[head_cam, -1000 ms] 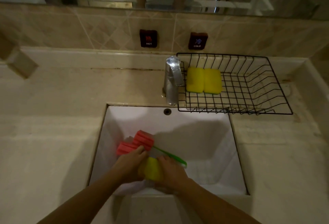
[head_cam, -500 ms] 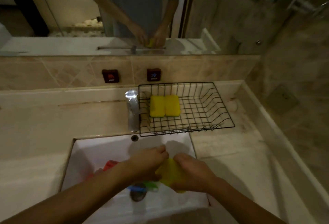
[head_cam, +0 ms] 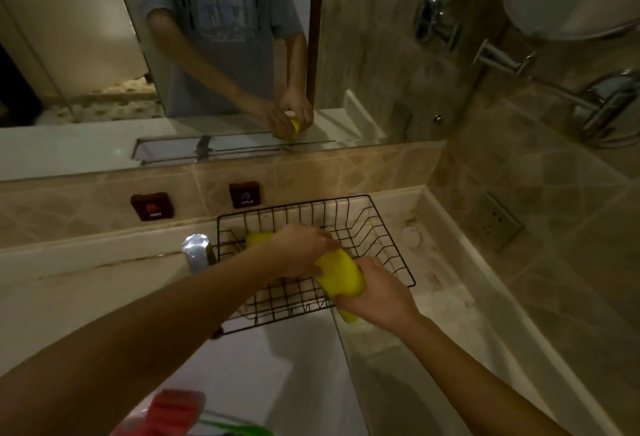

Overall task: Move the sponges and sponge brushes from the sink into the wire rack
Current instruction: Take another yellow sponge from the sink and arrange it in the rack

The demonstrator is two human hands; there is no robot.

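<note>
1. Here, both hands hold one yellow sponge (head_cam: 341, 271) over the front right part of the black wire rack (head_cam: 384, 245).
2. The right hand (head_cam: 375, 292) wraps around the sponge's near end, fingers closed on it.
3. The left hand (head_cam: 301, 250) grips the far end, fingertips pinching it from above.
4. The left forearm crosses over the rack's left half and hides much of its floor.
5. Behind the left hand, a bit of another yellow sponge (head_cam: 258, 238) shows inside the rack; the rest is covered by the hand.
6. The chrome tap (head_cam: 195, 252) stands just beside the rack's left edge, close under the left forearm.
7. The rack sits on the beige counter (head_cam: 446, 300), behind the white sink (head_cam: 277, 373).
8. At the bottom edge, in the sink, lie a red sponge brush (head_cam: 173, 411) and, to its right, a green handle (head_cam: 239, 430), both blurred and partly cut off.
9. On the tiled wall behind the tap sit two dark square buttons, one with a red mark (head_cam: 151, 206) and one with a blue mark (head_cam: 245, 194).
10. The mirror (head_cam: 86, 54) above shows the person's shirt and both hands on the sponge.
11. Chrome fittings (head_cam: 438, 23) hang on the right wall.
</note>
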